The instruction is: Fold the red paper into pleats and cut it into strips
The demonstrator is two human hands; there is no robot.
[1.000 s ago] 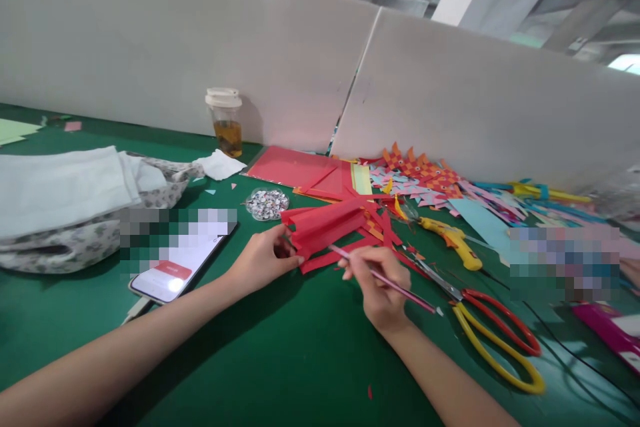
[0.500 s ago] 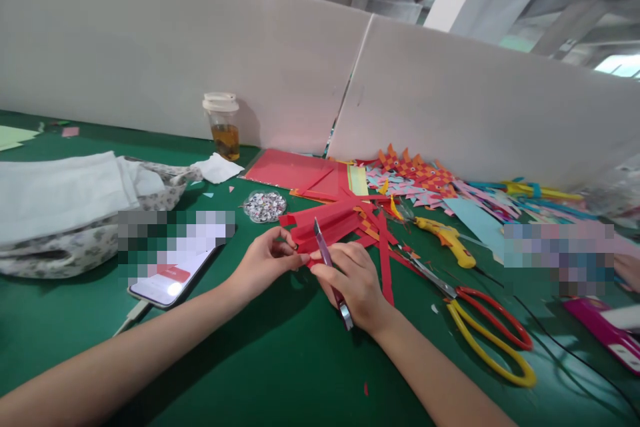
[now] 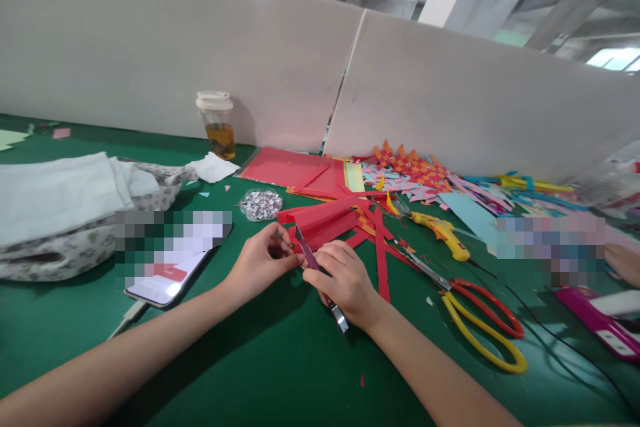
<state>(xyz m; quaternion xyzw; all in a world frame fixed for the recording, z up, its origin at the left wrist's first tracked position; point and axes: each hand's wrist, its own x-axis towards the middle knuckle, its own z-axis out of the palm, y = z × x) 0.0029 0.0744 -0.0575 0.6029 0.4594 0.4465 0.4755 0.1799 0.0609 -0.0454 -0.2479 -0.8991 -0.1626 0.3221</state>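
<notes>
My left hand pinches the near left edge of a folded piece of red paper. In my right hand is a slim purple utility knife, held slantwise with its metal end toward me. The knife's dark tip lies over the left part of the red paper, close to my left fingertips. Whether the tip touches the paper, I cannot tell. Red paper strips lie just beyond my right hand. A round clear dish of small googly eyes sits past my left hand.
Red-and-yellow scissors and a yellow glue gun lie at right. To the left are a phone and a floral cloth. A lidded cup stands behind. Woven orange paper pieces are piled near the partition.
The knife has tilted and its tip has moved left, nearer my left fingers, as my right hand shifted slightly left. My left hand still pinches the red paper.
</notes>
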